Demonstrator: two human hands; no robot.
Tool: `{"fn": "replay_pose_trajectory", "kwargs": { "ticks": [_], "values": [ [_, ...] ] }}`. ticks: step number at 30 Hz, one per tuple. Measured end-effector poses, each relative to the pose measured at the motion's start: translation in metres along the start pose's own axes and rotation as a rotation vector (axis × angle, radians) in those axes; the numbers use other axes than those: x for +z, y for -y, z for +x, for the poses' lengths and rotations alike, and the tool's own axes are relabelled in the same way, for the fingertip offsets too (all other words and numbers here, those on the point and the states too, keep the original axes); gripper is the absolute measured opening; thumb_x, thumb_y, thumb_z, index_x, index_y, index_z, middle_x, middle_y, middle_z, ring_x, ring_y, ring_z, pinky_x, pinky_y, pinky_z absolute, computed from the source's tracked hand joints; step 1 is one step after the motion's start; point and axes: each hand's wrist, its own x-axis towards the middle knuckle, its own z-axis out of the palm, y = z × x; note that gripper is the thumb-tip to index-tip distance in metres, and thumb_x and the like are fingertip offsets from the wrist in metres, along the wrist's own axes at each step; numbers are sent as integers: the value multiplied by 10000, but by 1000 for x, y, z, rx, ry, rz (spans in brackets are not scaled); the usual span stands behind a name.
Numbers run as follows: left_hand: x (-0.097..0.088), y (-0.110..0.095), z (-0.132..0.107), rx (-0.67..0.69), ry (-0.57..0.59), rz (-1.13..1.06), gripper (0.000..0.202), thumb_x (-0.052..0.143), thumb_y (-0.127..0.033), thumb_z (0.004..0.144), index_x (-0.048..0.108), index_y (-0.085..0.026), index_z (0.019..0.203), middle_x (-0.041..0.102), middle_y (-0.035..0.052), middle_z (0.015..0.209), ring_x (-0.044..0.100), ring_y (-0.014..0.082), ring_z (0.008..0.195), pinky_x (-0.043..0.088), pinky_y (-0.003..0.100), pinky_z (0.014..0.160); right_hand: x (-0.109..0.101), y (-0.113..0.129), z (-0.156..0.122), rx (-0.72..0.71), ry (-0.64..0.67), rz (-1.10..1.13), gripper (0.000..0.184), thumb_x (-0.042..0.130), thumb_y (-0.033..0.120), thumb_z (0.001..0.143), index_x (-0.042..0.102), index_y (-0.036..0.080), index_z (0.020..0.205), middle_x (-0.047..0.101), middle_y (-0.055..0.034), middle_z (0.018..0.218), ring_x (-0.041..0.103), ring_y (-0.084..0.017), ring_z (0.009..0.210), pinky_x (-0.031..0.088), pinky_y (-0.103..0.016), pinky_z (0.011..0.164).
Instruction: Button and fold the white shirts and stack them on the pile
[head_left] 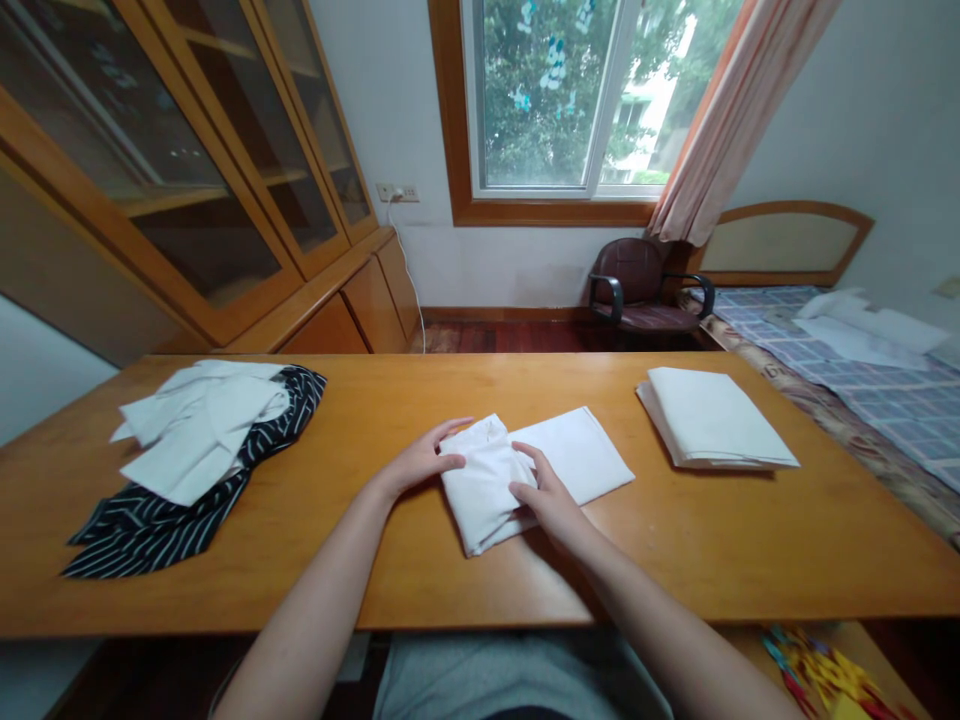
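Observation:
A folded white cloth (484, 490) lies on the table in front of me, its top layer slightly wrinkled. My left hand (420, 460) grips its left edge, thumb on top and fingers along the far side. On the right edge, my right hand (551, 500) has thumb and forefinger bent around the fabric, closed on it. A flat white section (589, 455) extends to the right from beneath the folded part; whether it is the same cloth or a second one, I cannot tell.
At the left, crumpled white cloths (202, 420) lie over a black-and-white striped cloth (172, 525). A folded white stack (716, 415) sits on the right of the wooden table (375, 390). Beyond are a glass-door cabinet (262, 190), an armchair (637, 285) and a bed (877, 350).

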Motion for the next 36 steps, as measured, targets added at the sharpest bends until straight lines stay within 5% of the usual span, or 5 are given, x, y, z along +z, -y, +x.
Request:
{"fn": "replay_pose_trajectory", "kwargs": {
  "ticks": [10,20,25,31,36],
  "values": [
    [0,20,12,50,-243,371,591,616,-575,857,641,-168,1285,606,-28,684,557,154,634,426,240,582,-3,-1,-3,1,94,-7,674,586,236,770,322,276,1389,677,-41,1078,668,-153,662,623,-353,597],
    [4,-1,3,482,-508,884,335,437,-355,996,717,-189,1078,719,97,1033,651,234,1000,511,405,947,-10,1,-2,119,157,-217,731,550,168,853,206,224,1495,648,57,648,693,-189,569,580,-309,531],
    [29,-18,-18,782,-55,1120,309,475,-277,1002,687,-247,1225,707,55,1264,607,214,1225,428,431,1116,-9,0,-2,119,164,-233,723,561,208,896,180,221,1511,653,50,650,678,-186,553,585,-333,555],
    [33,0,-7,380,175,1256,508,344,-454,1057,387,-298,1539,400,34,1598,326,237,1502,248,507,1224,-9,6,-7,127,178,-395,695,537,189,917,200,240,1522,649,51,650,667,-172,529,524,-266,513],
    [21,4,0,326,251,1243,557,312,-516,1055,256,-352,1585,286,12,1648,229,230,1539,166,497,1246,-13,13,-13,115,251,-626,657,473,113,901,271,238,1514,664,42,669,663,-157,541,466,-234,535]
  ]
}}
